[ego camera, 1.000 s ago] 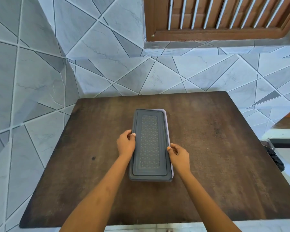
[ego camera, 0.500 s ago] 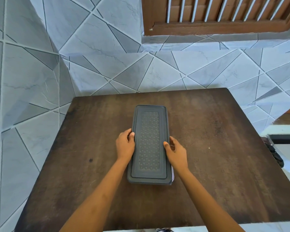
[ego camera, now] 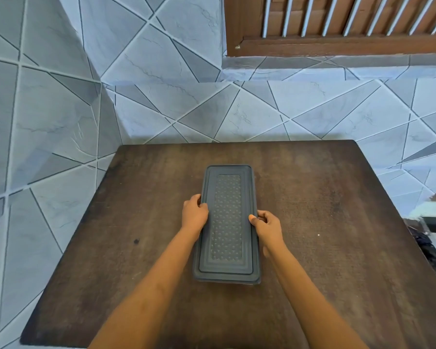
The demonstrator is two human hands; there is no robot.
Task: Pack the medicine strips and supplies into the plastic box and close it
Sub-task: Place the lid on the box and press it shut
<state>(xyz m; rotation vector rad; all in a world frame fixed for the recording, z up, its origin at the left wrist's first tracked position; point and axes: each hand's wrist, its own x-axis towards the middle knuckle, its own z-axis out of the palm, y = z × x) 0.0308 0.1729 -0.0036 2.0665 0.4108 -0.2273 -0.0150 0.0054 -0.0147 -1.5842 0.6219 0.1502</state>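
Head camera looks down on the plastic box (ego camera: 226, 278), its dark grey lid (ego camera: 227, 222) seated on top, lying mid-table on the dark wooden table (ego camera: 337, 222). Left hand (ego camera: 194, 214) and right hand (ego camera: 266, 226) clasp the lid's long edges, fingers curled.

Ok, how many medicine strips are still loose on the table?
0. The table holds only the lidded box, gripped by the left hand and right hand. Any strips inside are hidden.

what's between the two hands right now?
Head view: the box's dark lid spans the gap, left hand and right hand on its long edges.
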